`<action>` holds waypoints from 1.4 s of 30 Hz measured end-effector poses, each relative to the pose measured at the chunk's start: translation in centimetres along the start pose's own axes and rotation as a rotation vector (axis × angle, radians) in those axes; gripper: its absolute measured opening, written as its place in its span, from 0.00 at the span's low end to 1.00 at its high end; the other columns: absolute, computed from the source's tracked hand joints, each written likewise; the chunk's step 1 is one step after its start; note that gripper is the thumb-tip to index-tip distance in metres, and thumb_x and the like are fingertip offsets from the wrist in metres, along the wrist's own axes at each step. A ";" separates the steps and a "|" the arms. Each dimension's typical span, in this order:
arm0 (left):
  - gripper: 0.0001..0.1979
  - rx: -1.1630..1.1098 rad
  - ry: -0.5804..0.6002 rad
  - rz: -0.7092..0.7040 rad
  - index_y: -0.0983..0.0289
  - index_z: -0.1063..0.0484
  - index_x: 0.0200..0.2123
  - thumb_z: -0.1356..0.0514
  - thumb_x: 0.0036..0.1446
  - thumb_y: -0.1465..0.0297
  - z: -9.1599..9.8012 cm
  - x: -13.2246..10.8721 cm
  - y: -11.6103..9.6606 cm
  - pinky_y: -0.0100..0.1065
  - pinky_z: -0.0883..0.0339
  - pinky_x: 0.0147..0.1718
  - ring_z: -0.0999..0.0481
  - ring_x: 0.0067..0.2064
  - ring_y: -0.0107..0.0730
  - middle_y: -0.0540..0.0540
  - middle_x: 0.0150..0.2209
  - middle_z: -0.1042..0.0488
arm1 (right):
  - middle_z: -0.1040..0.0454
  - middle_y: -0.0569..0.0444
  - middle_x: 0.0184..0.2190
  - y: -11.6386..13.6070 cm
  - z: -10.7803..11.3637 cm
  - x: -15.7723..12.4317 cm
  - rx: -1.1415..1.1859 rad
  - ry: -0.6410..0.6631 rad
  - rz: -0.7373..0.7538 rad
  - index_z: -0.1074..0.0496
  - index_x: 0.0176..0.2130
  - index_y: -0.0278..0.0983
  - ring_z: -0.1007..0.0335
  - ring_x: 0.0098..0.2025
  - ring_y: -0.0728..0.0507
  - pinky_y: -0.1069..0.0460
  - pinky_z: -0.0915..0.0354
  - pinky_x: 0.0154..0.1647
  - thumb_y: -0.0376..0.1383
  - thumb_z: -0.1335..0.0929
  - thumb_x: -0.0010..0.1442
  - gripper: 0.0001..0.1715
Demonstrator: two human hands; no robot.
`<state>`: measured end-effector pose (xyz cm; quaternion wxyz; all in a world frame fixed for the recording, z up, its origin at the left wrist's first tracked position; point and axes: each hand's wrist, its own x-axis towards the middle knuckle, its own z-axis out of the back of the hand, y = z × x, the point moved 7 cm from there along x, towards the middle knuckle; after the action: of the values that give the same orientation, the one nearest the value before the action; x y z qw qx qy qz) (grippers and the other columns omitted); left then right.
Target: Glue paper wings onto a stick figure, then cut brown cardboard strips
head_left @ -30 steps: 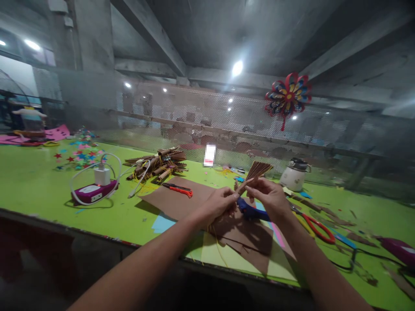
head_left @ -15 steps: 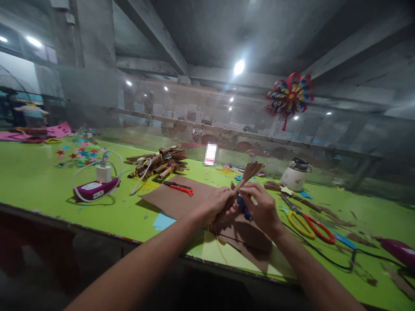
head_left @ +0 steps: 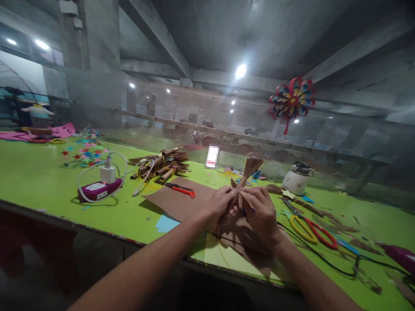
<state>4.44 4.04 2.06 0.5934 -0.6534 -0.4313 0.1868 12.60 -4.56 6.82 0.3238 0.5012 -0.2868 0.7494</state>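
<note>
A bundle of pleated brown paper [head_left: 252, 169], fanned out at its top end, is held upright and tilted over the table. My left hand [head_left: 223, 202] is closed around its lower part. The fingers of my right hand [head_left: 259, 209] pinch at its middle from the right side; small folds of paper show between the two hands. Yellow string [head_left: 223, 248] hangs below the left hand. Brown paper sheets [head_left: 181, 203] lie under and beside the hands, with a red-handled cutter [head_left: 181, 189] on top.
Rolled brown paper pieces [head_left: 162, 164] are piled behind. A purple power strip [head_left: 100, 190] with white cable stands left, near scattered paper stars [head_left: 86, 153]. To the right are scissors [head_left: 313, 231], a black cable [head_left: 333, 272] and a white flask [head_left: 295, 179]. A pinwheel [head_left: 292, 100] hangs above.
The right hand has shifted slightly and its fingers press closer to the paper's middle. The fanned bundle stands a little more upright. The whole view has moved slightly.
</note>
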 end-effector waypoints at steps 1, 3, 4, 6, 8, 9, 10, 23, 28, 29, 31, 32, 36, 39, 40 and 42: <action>0.14 0.001 -0.003 -0.002 0.64 0.39 0.31 0.42 0.52 0.59 0.0 0.0 0.0 0.24 0.43 0.17 0.37 0.18 0.21 0.46 0.20 0.36 | 0.25 0.48 0.37 0.0 0.0 0.0 0.006 -0.002 0.007 0.28 0.42 0.38 0.35 0.40 0.42 0.44 0.32 0.41 0.26 0.34 0.57 0.13; 0.14 0.014 -0.008 -0.007 0.64 0.39 0.30 0.43 0.52 0.59 0.0 0.0 -0.2 0.24 0.45 0.17 0.38 0.18 0.20 0.47 0.20 0.36 | 0.25 0.48 0.37 0.1 0.0 -0.1 0.016 -0.007 0.010 0.28 0.43 0.38 0.35 0.41 0.42 0.44 0.32 0.41 0.26 0.34 0.56 0.14; 0.14 0.021 -0.012 -0.007 0.64 0.39 0.29 0.43 0.52 0.59 0.0 0.0 -0.3 0.24 0.45 0.16 0.38 0.18 0.20 0.47 0.20 0.36 | 0.25 0.48 0.38 0.1 0.0 -0.1 0.021 -0.008 0.007 0.28 0.43 0.38 0.34 0.41 0.41 0.44 0.32 0.41 0.26 0.34 0.56 0.15; 0.15 0.028 -0.022 -0.007 0.64 0.39 0.29 0.43 0.53 0.58 0.1 0.0 -0.3 0.23 0.46 0.16 0.39 0.17 0.20 0.46 0.19 0.37 | 0.25 0.47 0.38 0.1 0.0 -0.1 0.031 -0.007 -0.009 0.27 0.44 0.38 0.34 0.41 0.41 0.43 0.32 0.42 0.27 0.33 0.56 0.15; 0.15 0.032 -0.033 -0.007 0.64 0.39 0.29 0.43 0.53 0.57 0.1 0.0 -0.4 0.23 0.47 0.16 0.39 0.17 0.20 0.45 0.19 0.38 | 0.25 0.47 0.38 0.2 -0.1 -0.1 0.038 -0.006 -0.027 0.28 0.45 0.39 0.34 0.42 0.40 0.41 0.32 0.42 0.28 0.34 0.57 0.16; 0.15 0.035 -0.036 -0.009 0.64 0.39 0.29 0.43 0.52 0.57 0.1 0.0 -0.4 0.23 0.47 0.16 0.40 0.17 0.20 0.45 0.19 0.38 | 0.25 0.47 0.39 0.3 -0.2 -0.2 0.040 -0.006 -0.038 0.28 0.45 0.39 0.34 0.42 0.40 0.41 0.32 0.42 0.28 0.34 0.57 0.16; 0.16 0.039 -0.037 -0.014 0.64 0.39 0.30 0.43 0.52 0.57 0.2 0.0 -0.4 0.24 0.47 0.16 0.40 0.17 0.20 0.45 0.19 0.38 | 0.25 0.47 0.39 0.3 -0.3 -0.2 0.042 -0.006 -0.048 0.28 0.46 0.39 0.34 0.43 0.39 0.40 0.32 0.43 0.28 0.34 0.57 0.16; 0.14 0.090 -0.068 -0.059 0.65 0.39 0.30 0.43 0.53 0.59 0.4 -0.2 -0.8 0.25 0.45 0.17 0.39 0.19 0.20 0.46 0.20 0.38 | 0.26 0.44 0.42 0.6 -1.2 -0.7 0.045 0.018 -0.058 0.30 0.49 0.36 0.35 0.45 0.38 0.39 0.33 0.45 0.28 0.35 0.57 0.19; 0.14 0.098 -0.086 -0.070 0.64 0.40 0.30 0.43 0.53 0.59 0.7 -0.2 -0.7 0.24 0.46 0.16 0.41 0.18 0.20 0.45 0.20 0.39 | 0.26 0.45 0.45 0.5 -1.5 -1.1 0.055 0.037 -0.066 0.31 0.50 0.38 0.35 0.47 0.38 0.38 0.33 0.46 0.25 0.37 0.57 0.22; 0.14 0.095 -0.080 -0.073 0.64 0.40 0.30 0.44 0.53 0.59 0.7 -0.1 -0.6 0.24 0.46 0.16 0.41 0.18 0.20 0.44 0.20 0.39 | 0.27 0.45 0.46 0.5 -1.5 -1.1 0.055 0.040 -0.066 0.31 0.50 0.38 0.35 0.47 0.38 0.38 0.33 0.46 0.25 0.37 0.57 0.22; 0.15 0.098 -0.072 -0.077 0.64 0.41 0.29 0.44 0.54 0.57 0.7 0.0 -0.6 0.25 0.46 0.16 0.41 0.17 0.20 0.44 0.19 0.39 | 0.27 0.44 0.46 0.6 -1.5 -1.1 0.054 0.045 -0.067 0.31 0.50 0.38 0.34 0.47 0.38 0.38 0.33 0.46 0.25 0.37 0.57 0.23; 0.16 0.104 -0.072 -0.079 0.64 0.41 0.29 0.45 0.54 0.57 0.7 0.0 -0.5 0.25 0.47 0.16 0.41 0.17 0.20 0.44 0.19 0.40 | 0.26 0.44 0.46 0.6 -1.5 -1.1 0.055 0.043 -0.070 0.30 0.50 0.38 0.34 0.47 0.38 0.37 0.33 0.46 0.25 0.37 0.57 0.23; 0.18 0.130 -0.077 -0.076 0.64 0.40 0.30 0.44 0.53 0.54 0.8 0.1 -0.6 0.25 0.47 0.16 0.41 0.16 0.20 0.44 0.19 0.39 | 0.26 0.44 0.45 0.7 -1.4 -1.0 0.067 0.040 -0.073 0.30 0.50 0.38 0.34 0.47 0.38 0.37 0.33 0.46 0.26 0.38 0.57 0.23; 0.18 0.156 -0.081 -0.077 0.64 0.40 0.31 0.44 0.52 0.54 0.9 0.1 -0.6 0.25 0.46 0.17 0.40 0.17 0.20 0.44 0.19 0.38 | 0.26 0.45 0.45 0.7 -1.4 -1.0 0.077 0.050 -0.081 0.31 0.50 0.38 0.34 0.47 0.38 0.37 0.33 0.46 0.25 0.37 0.57 0.23; 0.17 0.167 -0.080 -0.079 0.64 0.39 0.31 0.44 0.53 0.55 0.9 0.1 -0.6 0.25 0.46 0.17 0.40 0.17 0.21 0.45 0.19 0.38 | 0.26 0.45 0.45 0.7 -1.4 -1.0 0.079 0.054 -0.084 0.31 0.51 0.38 0.35 0.47 0.38 0.38 0.33 0.46 0.25 0.37 0.56 0.23; 0.16 0.188 -0.080 -0.087 0.64 0.39 0.31 0.45 0.54 0.56 1.0 0.1 -0.6 0.25 0.45 0.17 0.40 0.17 0.21 0.45 0.20 0.38 | 0.27 0.46 0.46 0.7 -1.4 -1.0 0.083 0.058 -0.089 0.31 0.50 0.38 0.35 0.47 0.38 0.38 0.33 0.47 0.25 0.37 0.56 0.23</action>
<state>3.56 4.69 2.46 0.6420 -0.5673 -0.4632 0.2266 11.54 -4.13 5.36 0.3439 0.5047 -0.2235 0.7597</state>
